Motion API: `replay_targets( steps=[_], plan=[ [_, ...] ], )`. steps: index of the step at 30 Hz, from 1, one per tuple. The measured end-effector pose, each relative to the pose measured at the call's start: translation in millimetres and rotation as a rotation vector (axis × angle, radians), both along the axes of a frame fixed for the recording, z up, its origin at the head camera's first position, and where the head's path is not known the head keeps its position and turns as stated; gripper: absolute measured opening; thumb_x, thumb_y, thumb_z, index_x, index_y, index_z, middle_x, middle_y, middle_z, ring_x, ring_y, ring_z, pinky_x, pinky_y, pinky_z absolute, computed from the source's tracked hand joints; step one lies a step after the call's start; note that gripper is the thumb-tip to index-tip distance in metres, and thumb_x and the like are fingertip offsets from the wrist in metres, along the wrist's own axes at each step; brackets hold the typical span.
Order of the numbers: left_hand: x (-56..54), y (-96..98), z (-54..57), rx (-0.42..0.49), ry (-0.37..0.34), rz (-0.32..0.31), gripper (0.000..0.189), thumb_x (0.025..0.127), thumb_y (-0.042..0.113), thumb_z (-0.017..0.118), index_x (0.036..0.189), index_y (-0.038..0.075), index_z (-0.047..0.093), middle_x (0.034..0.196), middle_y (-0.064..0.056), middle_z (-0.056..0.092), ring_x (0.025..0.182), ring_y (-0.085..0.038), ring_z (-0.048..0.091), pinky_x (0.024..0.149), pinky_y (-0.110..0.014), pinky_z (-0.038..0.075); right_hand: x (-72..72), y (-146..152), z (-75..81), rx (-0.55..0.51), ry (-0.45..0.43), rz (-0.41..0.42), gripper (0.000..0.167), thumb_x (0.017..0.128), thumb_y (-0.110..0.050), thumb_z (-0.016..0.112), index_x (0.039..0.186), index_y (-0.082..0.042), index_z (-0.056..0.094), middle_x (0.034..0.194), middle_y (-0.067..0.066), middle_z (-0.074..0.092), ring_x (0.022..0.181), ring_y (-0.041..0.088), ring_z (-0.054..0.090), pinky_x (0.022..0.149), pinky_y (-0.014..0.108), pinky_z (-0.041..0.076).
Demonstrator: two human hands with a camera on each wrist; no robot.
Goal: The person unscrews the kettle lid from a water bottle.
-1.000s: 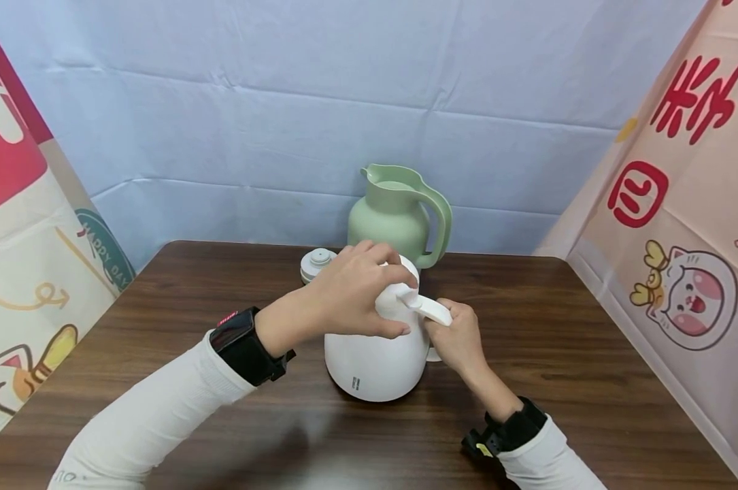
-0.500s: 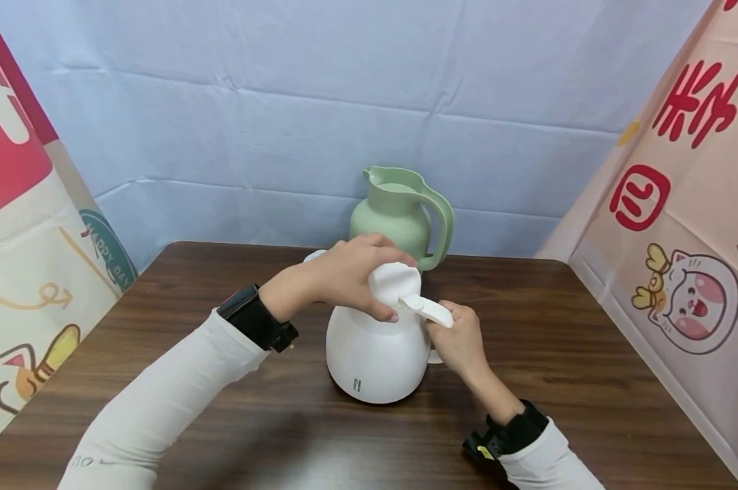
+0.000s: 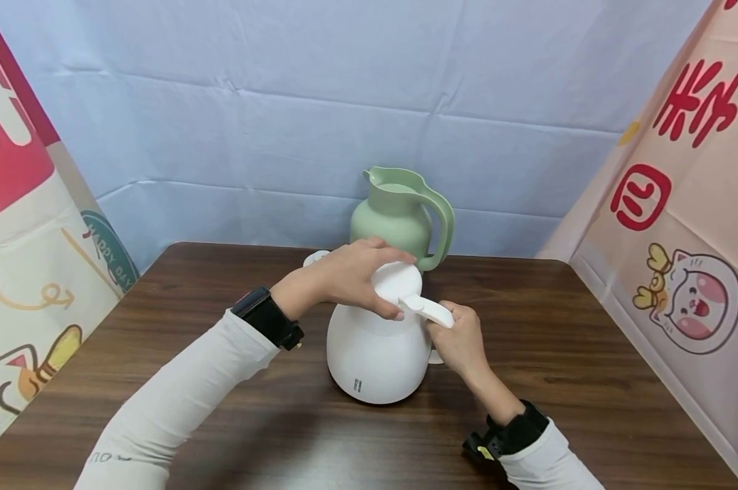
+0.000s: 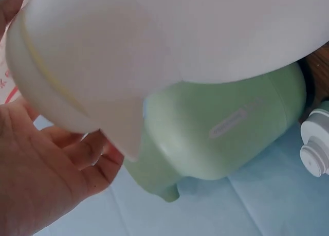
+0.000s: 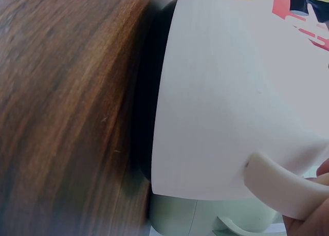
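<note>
A white thermos jug [image 3: 375, 361] stands upright on the table in the head view. My left hand [image 3: 344, 275] holds its round white lid [image 3: 399, 279] from the left side, thumb at the near edge and fingers at the far edge. In the left wrist view, fingers [image 4: 97, 156] curl against the lid's rim, close to the spout [image 4: 123, 128]. On the other side, my right hand [image 3: 460, 333] grips the jug's handle [image 3: 430, 311]. The right wrist view shows the handle's lower end [image 5: 282, 187] joining the body, with only part of that hand visible.
Behind the white jug, a green jug [image 3: 393, 221] with a looped handle stands at the table's back edge. A small white stopper [image 4: 316, 141] lies left of it, mostly hidden by my left hand in the head view. The wooden table [image 3: 564, 367] meets a pale cloth backdrop [image 3: 271, 136].
My left hand has shifted from over the lid to its left side, with the wrist turning, so more of the lid's top shows. The right hand keeps its grip; the jug stays in place.
</note>
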State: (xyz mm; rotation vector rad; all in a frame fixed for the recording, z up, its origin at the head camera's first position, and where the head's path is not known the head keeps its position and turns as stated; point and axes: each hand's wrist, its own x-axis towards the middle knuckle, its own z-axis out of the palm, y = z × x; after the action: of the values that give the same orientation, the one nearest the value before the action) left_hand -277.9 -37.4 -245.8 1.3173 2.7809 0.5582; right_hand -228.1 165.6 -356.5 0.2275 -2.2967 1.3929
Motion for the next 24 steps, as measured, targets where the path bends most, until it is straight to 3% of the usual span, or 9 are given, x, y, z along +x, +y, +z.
replay_targets(
  steps=[12,24],
  plan=[
    [-1.4,3.7,-0.5,0.004,0.049,-0.016,0.068,0.067,0.049,0.074,0.128,0.024,0.056,0.116,-0.002,0.05,0.102,-0.017,0.045,0.074,-0.03,0.043,0.1,0.4,0.4,-0.002,-0.023,0.02,0.03,0.07,0.008,0.053,0.05,-0.01,0.039,0.043,-0.003,0.032,0.037,0.009,0.03,0.038,0.023,0.024],
    [1.4,8.4,4.1,-0.066,0.128,0.049,0.067,0.068,0.054,0.069,0.128,0.028,0.057,0.111,0.0,0.053,0.093,-0.012,0.049,0.063,-0.031,0.045,-1.1,0.5,-0.7,-0.019,-0.019,0.01,0.029,0.067,0.008,0.054,0.049,-0.009,0.039,0.042,-0.004,0.031,0.038,0.011,0.03,0.039,0.024,0.022]
  ],
)
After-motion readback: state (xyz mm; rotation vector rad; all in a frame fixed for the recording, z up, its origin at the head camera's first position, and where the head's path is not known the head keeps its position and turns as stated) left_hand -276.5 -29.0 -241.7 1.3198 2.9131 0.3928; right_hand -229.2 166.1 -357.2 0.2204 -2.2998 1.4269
